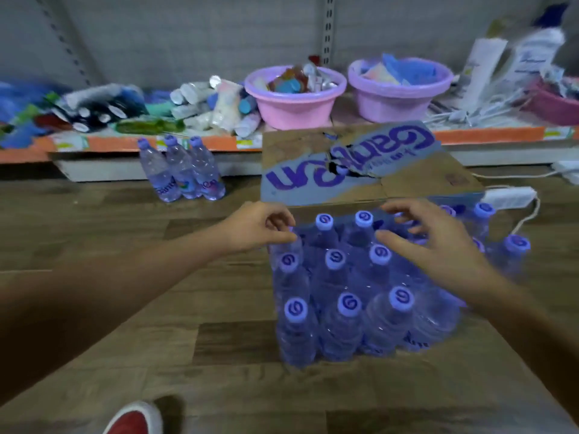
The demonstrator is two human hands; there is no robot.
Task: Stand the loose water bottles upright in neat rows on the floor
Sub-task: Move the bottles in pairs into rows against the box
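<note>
Several clear water bottles with purple caps (347, 303) stand upright in tight rows on the wooden floor in front of me. My left hand (263, 227) is at the cluster's back left corner, fingers and thumb curled around the top of a bottle whose cap is hidden. My right hand (429, 245) hovers over the back right of the cluster with its fingers spread, holding nothing. More upright bottles (517, 245) stand just right of that hand. Three further bottles (181, 170) stand in a row near the shelf base.
A torn cardboard box (354, 164) sits directly behind the cluster. A white power strip (507, 195) with its cord lies to the box's right. A low shelf holds two pink-purple basins (294, 98) (398, 92) and assorted goods. My red shoe (134, 418) shows at the bottom.
</note>
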